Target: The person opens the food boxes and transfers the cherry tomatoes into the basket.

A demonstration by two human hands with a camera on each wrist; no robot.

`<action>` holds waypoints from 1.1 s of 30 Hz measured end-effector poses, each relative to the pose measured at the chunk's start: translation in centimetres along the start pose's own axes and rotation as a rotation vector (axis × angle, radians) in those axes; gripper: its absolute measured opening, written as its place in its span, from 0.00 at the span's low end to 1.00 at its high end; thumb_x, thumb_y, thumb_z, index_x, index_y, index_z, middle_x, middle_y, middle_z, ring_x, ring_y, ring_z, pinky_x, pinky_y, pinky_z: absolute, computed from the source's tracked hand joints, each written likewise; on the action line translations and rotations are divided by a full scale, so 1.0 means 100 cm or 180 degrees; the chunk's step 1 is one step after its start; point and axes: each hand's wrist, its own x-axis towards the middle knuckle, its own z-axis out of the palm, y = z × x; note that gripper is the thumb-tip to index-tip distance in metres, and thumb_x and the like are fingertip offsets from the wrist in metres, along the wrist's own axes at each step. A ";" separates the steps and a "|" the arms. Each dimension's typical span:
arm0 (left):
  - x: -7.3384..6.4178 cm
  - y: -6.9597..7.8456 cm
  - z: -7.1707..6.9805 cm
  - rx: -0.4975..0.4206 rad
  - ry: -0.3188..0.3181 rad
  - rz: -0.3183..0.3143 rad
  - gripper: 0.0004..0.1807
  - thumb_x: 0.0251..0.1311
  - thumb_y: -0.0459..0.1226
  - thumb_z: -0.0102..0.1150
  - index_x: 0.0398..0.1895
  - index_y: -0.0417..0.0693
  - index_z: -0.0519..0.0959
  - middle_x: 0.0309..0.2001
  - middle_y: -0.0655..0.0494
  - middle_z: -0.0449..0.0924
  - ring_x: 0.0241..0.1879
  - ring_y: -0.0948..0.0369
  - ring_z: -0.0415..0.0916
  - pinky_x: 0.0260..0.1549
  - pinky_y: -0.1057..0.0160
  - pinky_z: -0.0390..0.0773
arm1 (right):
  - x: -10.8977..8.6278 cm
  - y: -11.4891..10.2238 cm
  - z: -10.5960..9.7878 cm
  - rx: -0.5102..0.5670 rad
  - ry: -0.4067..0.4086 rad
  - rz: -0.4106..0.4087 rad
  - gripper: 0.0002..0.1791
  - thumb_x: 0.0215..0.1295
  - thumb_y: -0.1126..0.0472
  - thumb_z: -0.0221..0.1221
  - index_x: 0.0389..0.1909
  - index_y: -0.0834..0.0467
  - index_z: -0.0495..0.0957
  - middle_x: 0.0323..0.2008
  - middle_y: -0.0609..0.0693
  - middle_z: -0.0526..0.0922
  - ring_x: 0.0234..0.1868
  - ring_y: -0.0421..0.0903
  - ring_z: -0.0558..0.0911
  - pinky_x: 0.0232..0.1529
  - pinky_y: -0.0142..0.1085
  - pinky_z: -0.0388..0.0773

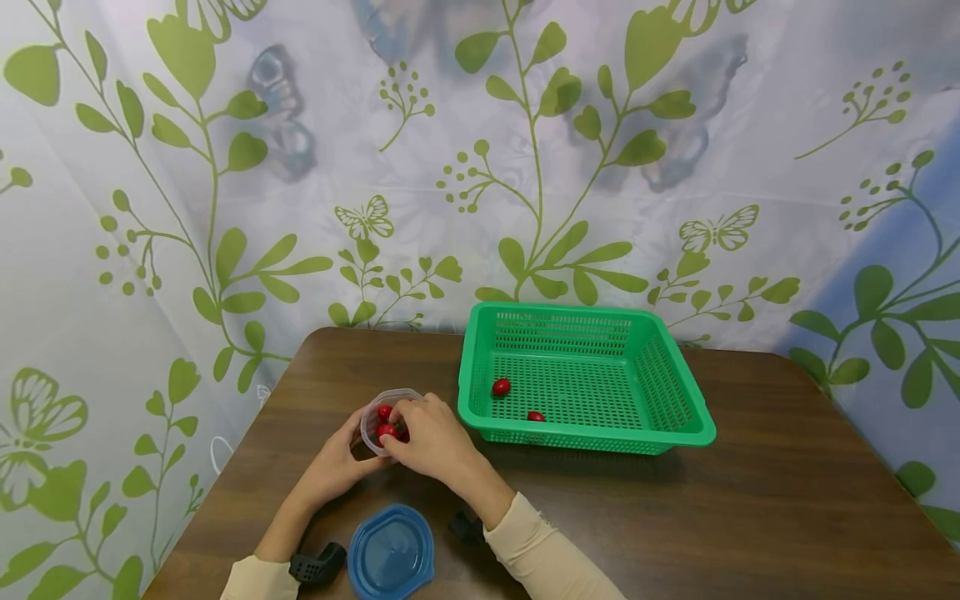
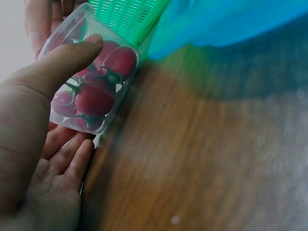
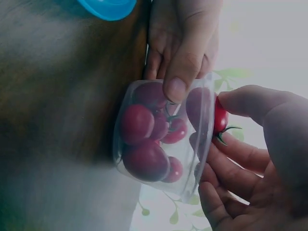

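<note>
Two tomatoes [image 1: 502, 387] lie in the basket [image 1: 585, 432], which we see on a brown table [image 1: 787, 483] before a leafy cloth [image 1: 780, 183]. Left of the basket, the left hand [image 1: 341, 467] grips the tub [image 3: 186, 156]; the right hand [image 1: 431, 437] pinches another tomato [image 3: 221, 117] (its stem [image 3: 221, 138] shows in the right-wrist view, not the left).

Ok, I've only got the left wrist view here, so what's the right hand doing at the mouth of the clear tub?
Observer: The right hand pinches a red cherry tomato, green stem attached, at the rim of the clear plastic tub.
Operator: And does the green plastic basket hold anything?
Observer: Two loose cherry tomatoes show inside.
Operator: Where's the blue lid exactly?
Observer: On the brown wooden table, between the two forearms.
</note>
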 end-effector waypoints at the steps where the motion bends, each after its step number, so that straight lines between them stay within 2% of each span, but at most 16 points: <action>1: 0.000 0.000 0.000 0.0001 0.0001 -0.0003 0.48 0.59 0.45 0.75 0.79 0.47 0.59 0.72 0.42 0.69 0.72 0.39 0.66 0.68 0.36 0.68 | 0.000 0.000 -0.001 0.0028 0.0026 -0.0021 0.12 0.66 0.47 0.67 0.43 0.51 0.85 0.36 0.42 0.87 0.35 0.40 0.73 0.35 0.28 0.73; 5: 0.000 -0.001 0.000 0.0043 -0.0001 0.0012 0.49 0.60 0.46 0.75 0.79 0.46 0.58 0.72 0.41 0.69 0.71 0.40 0.68 0.67 0.37 0.70 | -0.001 -0.002 -0.005 0.0123 0.0098 -0.0080 0.12 0.66 0.49 0.67 0.43 0.51 0.85 0.36 0.42 0.85 0.35 0.39 0.74 0.33 0.26 0.73; 9: -0.001 -0.003 0.001 0.0027 0.0006 0.0001 0.49 0.59 0.46 0.75 0.79 0.48 0.59 0.72 0.43 0.69 0.71 0.40 0.68 0.68 0.37 0.69 | -0.003 -0.003 -0.008 0.0200 0.0127 -0.0085 0.12 0.66 0.50 0.68 0.45 0.51 0.85 0.39 0.44 0.85 0.36 0.38 0.77 0.35 0.25 0.77; 14: -0.002 -0.003 0.002 -0.0068 0.0005 -0.0032 0.49 0.58 0.47 0.77 0.79 0.55 0.59 0.73 0.48 0.69 0.71 0.42 0.69 0.68 0.33 0.66 | -0.006 -0.006 -0.017 0.0387 0.0148 -0.0069 0.13 0.66 0.51 0.68 0.47 0.52 0.84 0.41 0.45 0.84 0.37 0.38 0.79 0.36 0.23 0.78; 18: -0.002 -0.002 0.002 -0.0123 0.0002 -0.0042 0.49 0.57 0.47 0.77 0.79 0.58 0.59 0.73 0.49 0.70 0.70 0.43 0.70 0.68 0.32 0.65 | -0.007 -0.007 -0.030 0.0538 0.0239 -0.0115 0.14 0.67 0.52 0.68 0.50 0.52 0.84 0.44 0.46 0.85 0.41 0.41 0.83 0.38 0.23 0.80; 26: 0.001 0.000 0.001 -0.0158 0.0027 0.0015 0.49 0.57 0.46 0.77 0.79 0.58 0.60 0.72 0.49 0.70 0.70 0.44 0.70 0.69 0.33 0.66 | -0.008 -0.004 -0.052 0.0721 0.0475 -0.0205 0.13 0.67 0.54 0.68 0.50 0.54 0.83 0.46 0.47 0.85 0.46 0.44 0.85 0.45 0.28 0.83; 33: 0.003 0.002 0.001 -0.0109 0.0052 -0.0011 0.50 0.55 0.47 0.78 0.79 0.57 0.61 0.72 0.48 0.70 0.72 0.43 0.68 0.69 0.34 0.66 | -0.010 0.004 -0.069 0.0783 0.0535 -0.0141 0.13 0.66 0.55 0.69 0.48 0.54 0.82 0.46 0.46 0.85 0.47 0.45 0.85 0.48 0.34 0.84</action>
